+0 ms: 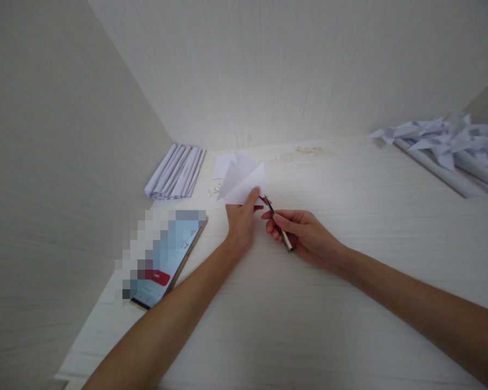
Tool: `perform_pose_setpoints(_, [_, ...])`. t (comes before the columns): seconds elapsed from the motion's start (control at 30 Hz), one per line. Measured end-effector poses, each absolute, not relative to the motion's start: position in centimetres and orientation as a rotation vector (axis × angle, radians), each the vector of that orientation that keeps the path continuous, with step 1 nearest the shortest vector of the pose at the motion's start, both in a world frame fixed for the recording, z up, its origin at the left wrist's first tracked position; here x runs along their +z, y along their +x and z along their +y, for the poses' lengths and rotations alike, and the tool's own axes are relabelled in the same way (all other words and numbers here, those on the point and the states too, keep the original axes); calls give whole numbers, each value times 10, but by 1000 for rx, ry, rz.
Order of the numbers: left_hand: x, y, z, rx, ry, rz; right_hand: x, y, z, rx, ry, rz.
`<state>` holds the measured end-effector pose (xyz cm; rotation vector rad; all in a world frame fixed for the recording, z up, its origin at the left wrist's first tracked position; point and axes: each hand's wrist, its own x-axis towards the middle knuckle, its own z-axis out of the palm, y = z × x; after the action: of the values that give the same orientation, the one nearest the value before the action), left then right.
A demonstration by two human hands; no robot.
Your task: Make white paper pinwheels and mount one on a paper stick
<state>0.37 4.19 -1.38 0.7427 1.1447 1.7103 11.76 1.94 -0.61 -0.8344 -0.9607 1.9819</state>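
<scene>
My left hand pinches the lower edge of a folded white paper shape with several pointed flaps, holding it just above the pale wooden desk. My right hand is closed round a thin dark pen-like tool, whose tip points up-left and meets the paper's lower right corner. Both hands are close together at the middle of the desk.
A row of rolled white paper tubes lies at the back left. A phone with a lit screen rests to the left. A heap of folded paper pinwheels on tubes fills the back right. White walls enclose the back and left.
</scene>
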Motion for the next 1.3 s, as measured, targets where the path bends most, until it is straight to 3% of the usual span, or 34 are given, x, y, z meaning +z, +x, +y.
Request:
perform_pose_setpoints(0.97, [-12, 4, 41, 1735, 728, 1123, -5, 119, 18, 2027, -821, -988])
perform_pose_setpoints(1.3, [-5, 6, 35, 1719, 709, 971, -3, 125, 23, 1587, -835, -1002])
